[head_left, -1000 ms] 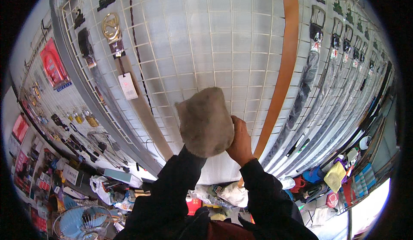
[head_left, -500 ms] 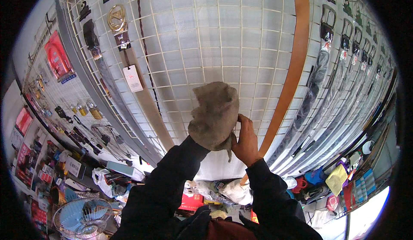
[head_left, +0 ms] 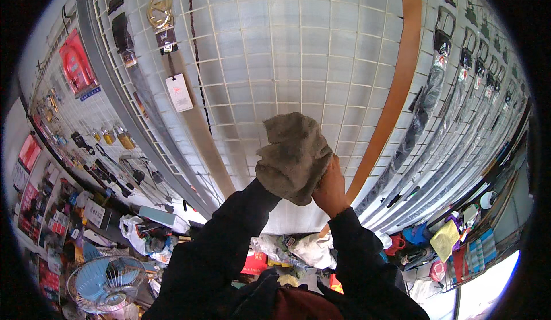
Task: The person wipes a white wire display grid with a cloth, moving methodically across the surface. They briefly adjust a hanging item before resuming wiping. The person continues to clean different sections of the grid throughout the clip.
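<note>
A grey-brown cloth (head_left: 294, 158) is draped over my left hand, and none of that hand's fingers show. My left sleeve (head_left: 252, 205) runs up to the cloth's lower edge. My right hand (head_left: 331, 189) grips the right side of the cloth, its fingers partly behind the folds. Both hands are in front of a white wire grid panel (head_left: 275, 56). To their right hangs a tan belt (head_left: 396, 96) with a gold buckle; to the left is a greyish-brown belt (head_left: 198, 116) with a round gold buckle and a white tag (head_left: 179, 93).
Several plastic-wrapped belts (head_left: 427, 102) hang along the right. At far left are padlocks (head_left: 124, 138) and a red packaged item (head_left: 77, 62). A fan with blue blades (head_left: 103, 285) stands lower left. Bags and a yellow cloth (head_left: 447, 240) lie low on the right.
The cloth has shifted slightly right and spread out, its hanging corner gathered up. My right hand has closed onto its edge, with the fingers now more hidden. The view has shifted slightly.
</note>
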The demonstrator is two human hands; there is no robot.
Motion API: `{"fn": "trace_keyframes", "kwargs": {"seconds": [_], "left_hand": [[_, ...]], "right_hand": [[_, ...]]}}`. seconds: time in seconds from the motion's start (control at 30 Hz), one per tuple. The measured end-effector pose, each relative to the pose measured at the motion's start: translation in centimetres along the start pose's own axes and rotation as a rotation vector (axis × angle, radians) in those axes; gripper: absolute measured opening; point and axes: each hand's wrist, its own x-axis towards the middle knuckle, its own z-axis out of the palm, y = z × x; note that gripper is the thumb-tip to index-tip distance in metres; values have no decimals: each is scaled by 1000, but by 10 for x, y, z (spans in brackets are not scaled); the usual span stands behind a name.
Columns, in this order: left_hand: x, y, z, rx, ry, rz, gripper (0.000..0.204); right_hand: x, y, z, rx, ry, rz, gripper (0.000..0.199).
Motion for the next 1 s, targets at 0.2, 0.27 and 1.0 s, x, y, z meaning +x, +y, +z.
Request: {"fn": "trace_keyframes", "kwargs": {"seconds": [0.2, 0.27, 1.0], "left_hand": [[54, 42, 27, 168, -47, 71, 39], [61, 44, 31, 199, -48, 92, 39], [23, -27, 31, 674, 167, 402, 44]], "right_hand": [[-3, -4, 1, -4, 70, -18, 68], [-4, -6, -1, -11, 59, -40, 69], [-2, -1, 7, -14, 71, -104, 59]]}}
